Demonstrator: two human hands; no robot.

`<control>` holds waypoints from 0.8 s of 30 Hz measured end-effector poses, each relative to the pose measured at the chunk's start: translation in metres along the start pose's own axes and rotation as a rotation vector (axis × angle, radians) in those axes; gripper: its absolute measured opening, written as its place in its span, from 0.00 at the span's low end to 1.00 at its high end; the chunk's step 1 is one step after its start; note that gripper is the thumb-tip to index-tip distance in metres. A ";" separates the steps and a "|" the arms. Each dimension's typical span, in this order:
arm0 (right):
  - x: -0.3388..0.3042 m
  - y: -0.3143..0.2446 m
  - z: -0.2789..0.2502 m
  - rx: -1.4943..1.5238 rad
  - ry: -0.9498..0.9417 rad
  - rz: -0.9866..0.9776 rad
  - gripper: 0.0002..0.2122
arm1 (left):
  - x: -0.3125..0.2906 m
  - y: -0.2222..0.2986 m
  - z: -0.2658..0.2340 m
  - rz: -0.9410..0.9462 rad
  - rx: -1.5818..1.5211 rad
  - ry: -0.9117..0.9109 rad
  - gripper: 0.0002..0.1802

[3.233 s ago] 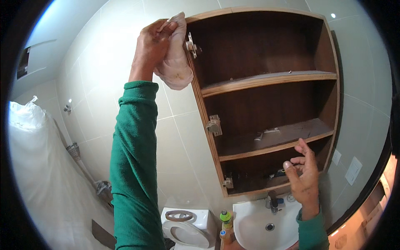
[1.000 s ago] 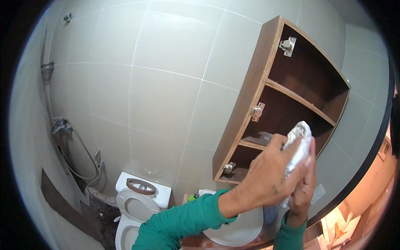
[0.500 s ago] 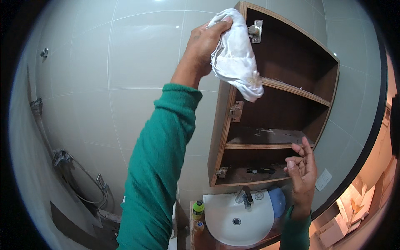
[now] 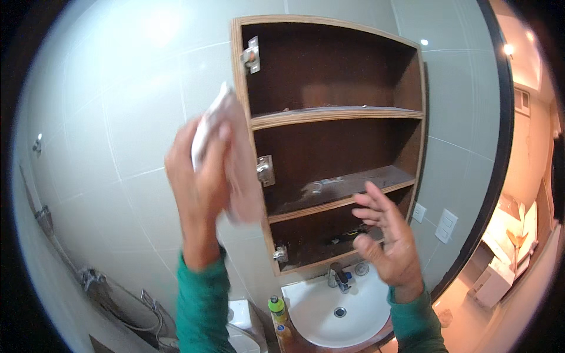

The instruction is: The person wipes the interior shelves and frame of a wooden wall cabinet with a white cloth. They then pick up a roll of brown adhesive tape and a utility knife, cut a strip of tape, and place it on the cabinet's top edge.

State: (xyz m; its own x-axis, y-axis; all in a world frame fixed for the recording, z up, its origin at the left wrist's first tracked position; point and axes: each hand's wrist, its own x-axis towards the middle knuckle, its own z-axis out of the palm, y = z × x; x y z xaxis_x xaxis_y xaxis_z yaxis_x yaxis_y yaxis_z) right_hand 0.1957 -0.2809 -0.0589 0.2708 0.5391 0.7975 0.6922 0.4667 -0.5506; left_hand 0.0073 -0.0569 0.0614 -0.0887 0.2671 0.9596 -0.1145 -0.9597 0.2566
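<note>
My left hand (image 4: 200, 176) grips a folded white cloth (image 4: 238, 167), smeared by motion, in front of the left edge of a wall cabinet (image 4: 337, 113). The cabinet is dark inside, with light wood edges, three compartments and no door in view. Metal hinges (image 4: 266, 170) sit along its left side. Bits of debris (image 4: 321, 185) lie on the middle shelf, and small dark items rest in the lowest compartment. My right hand (image 4: 388, 238) is raised before the lower right compartments, fingers apart, holding nothing.
Below the cabinet is a white sink (image 4: 312, 322) with a dark faucet (image 4: 339, 276). A green bottle (image 4: 276, 307) and a small orange bottle (image 4: 283, 333) stand at its left. A toilet (image 4: 241, 320) is lower left, a shower hose (image 4: 159, 320) further left. Switches (image 4: 446, 226) are on the right wall.
My left hand has come down and left with the cloth, away from the cabinet's upper part. My right hand has shifted slightly left. The view has turned, placing the cabinet further left.
</note>
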 end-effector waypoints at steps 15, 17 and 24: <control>0.117 -0.009 -0.007 -0.219 0.387 -0.570 0.25 | -0.051 0.045 0.041 0.233 -0.144 -0.359 0.29; 0.169 -0.021 -0.020 -0.327 0.431 -0.677 0.23 | -0.020 0.021 0.029 0.077 0.121 -0.083 0.23; 0.329 -0.042 0.015 -0.922 0.524 -0.912 0.13 | 0.022 -0.028 0.051 0.033 0.535 -0.103 0.37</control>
State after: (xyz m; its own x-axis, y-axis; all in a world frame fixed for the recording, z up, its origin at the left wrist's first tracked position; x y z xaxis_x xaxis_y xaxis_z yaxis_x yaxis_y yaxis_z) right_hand 0.2462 -0.1127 0.2231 -0.4340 -0.1178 0.8932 0.8874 -0.2270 0.4013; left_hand 0.0595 -0.0284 0.0808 0.0169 0.2523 0.9675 0.4085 -0.8849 0.2236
